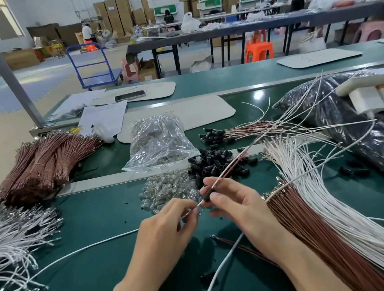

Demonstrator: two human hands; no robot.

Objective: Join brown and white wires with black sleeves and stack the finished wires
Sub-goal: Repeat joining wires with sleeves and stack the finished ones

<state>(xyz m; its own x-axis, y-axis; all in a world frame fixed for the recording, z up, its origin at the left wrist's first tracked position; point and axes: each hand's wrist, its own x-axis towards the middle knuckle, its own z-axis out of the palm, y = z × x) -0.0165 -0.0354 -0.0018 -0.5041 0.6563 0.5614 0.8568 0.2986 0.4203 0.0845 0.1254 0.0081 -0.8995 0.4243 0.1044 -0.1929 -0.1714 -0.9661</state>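
Note:
My right hand [231, 201] pinches a black sleeve [207, 194] threaded on a brown and white wire pair [236, 163] that runs up and to the right. My left hand [170, 223] pinches the small metal end sticking out of the sleeve's lower left. A heap of loose black sleeves [213, 163] lies just beyond my hands. Fanned brown wires [304, 223] and white wires [316, 181] lie at the right. Finished wires with black sleeves [231, 133] are stacked behind the heap. One loose white wire [84, 248] crosses the table under my left hand.
A clear bag of small bulbs [160, 140] and a loose bulb pile [168, 191] sit in the middle. Bundled brown wires [44, 162] lie far left, tangled white wires [11, 244] at the near left. A dark plastic bag [369, 138] fills the right side.

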